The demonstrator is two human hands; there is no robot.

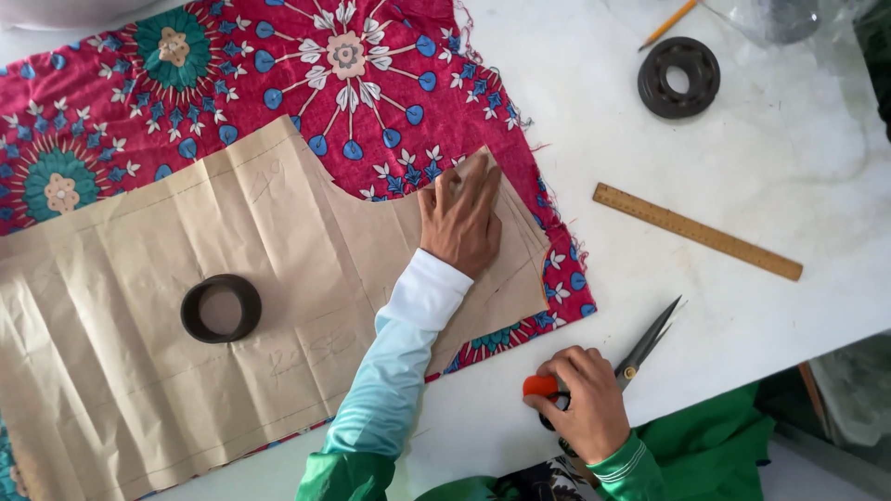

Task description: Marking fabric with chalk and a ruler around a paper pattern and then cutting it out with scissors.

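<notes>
While my left hand [461, 221] lies flat with fingers spread on the brown paper pattern [186, 306], I pin it down onto the red flowered fabric [306, 65], which covers the left half of the white table [789, 158]. My right hand [587, 401] sits near the table's front edge, fingers curled tight around the orange-handled scissors [620, 371], blades pointing toward the far right corner and resting on the table. I'd call this the hold-and-get-ready stage: pattern placed, shears gripped but not yet at the cloth. A dark ring weight [221, 308] stands on the paper toward the left. Beyond the fabric's right edge lies a wooden ruler [696, 231], and near the far edge a black bearing-like ring [678, 77] beside a pencil [666, 25]. Cutting, I judge, calls for bringing the blades to the fabric's edge by the pattern's corner while keeping the paper from slipping.
</notes>
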